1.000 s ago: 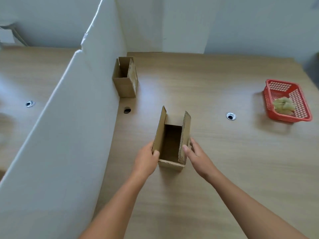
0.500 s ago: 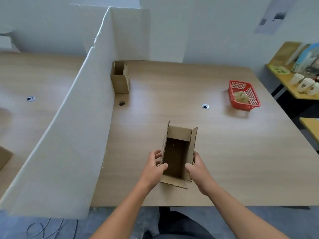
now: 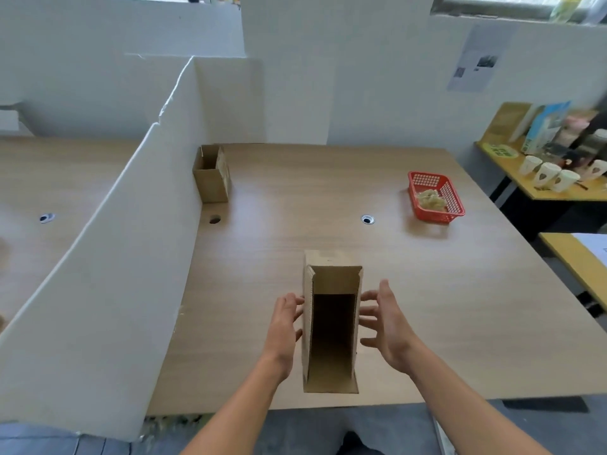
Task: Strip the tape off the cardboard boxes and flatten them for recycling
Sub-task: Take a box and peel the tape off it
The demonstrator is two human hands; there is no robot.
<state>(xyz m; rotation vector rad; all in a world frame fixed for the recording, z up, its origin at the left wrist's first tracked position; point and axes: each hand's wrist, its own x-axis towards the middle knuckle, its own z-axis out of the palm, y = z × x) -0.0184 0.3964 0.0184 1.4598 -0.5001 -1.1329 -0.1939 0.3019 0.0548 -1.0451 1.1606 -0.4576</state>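
Tall brown cardboard box [image 3: 332,284], open at the top, low in the middle of the frame, standing on the pale wood worktop [image 3: 295,224] near its front edge. Left hand [image 3: 284,326] and right hand [image 3: 389,326] on either side, fingers [image 3: 369,315] spread and straight, pinching nothing; touching the walls or just beside, hard to tell. Looks empty and light. Thin walls, likely to bend with a soft push. Best held by both long side walls, then squashed flat.
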